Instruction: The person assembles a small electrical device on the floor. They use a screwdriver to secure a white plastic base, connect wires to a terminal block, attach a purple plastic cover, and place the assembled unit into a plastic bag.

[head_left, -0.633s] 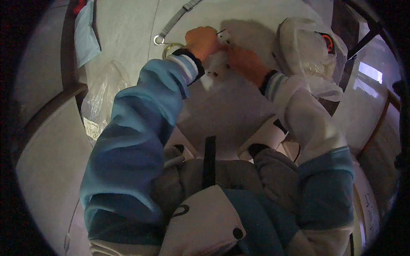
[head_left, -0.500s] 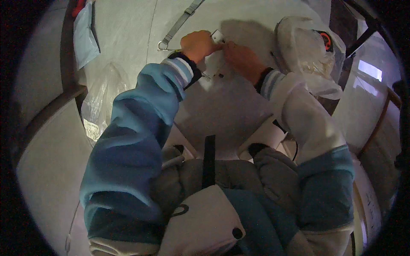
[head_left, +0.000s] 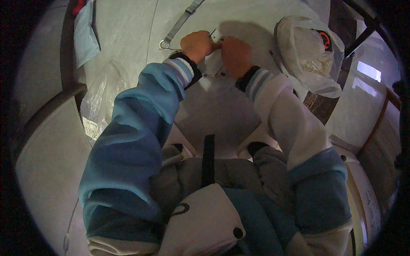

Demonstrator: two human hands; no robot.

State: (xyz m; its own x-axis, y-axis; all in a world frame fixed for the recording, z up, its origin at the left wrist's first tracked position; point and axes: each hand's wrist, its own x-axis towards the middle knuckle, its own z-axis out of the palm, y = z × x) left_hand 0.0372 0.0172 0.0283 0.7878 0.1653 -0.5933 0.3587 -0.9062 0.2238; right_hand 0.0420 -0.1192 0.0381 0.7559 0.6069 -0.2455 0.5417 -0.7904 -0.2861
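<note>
A large clear plastic bag with pale contents [head_left: 306, 51] lies at the upper right of the grey surface, bulging and crumpled, with a round red and black mark on its far side. A second crumpled clear plastic bag [head_left: 99, 100] lies flat at the left, beside the blue sleeve; on its near end sits a small white label with a yellowish edge [head_left: 90, 128]. A flat pale blue plastic pouch [head_left: 84, 36] lies at the upper left, one narrow end toward the rim. At the lower right a white curved panel with dark printed characters [head_left: 370, 207] runs along the edge.
</note>
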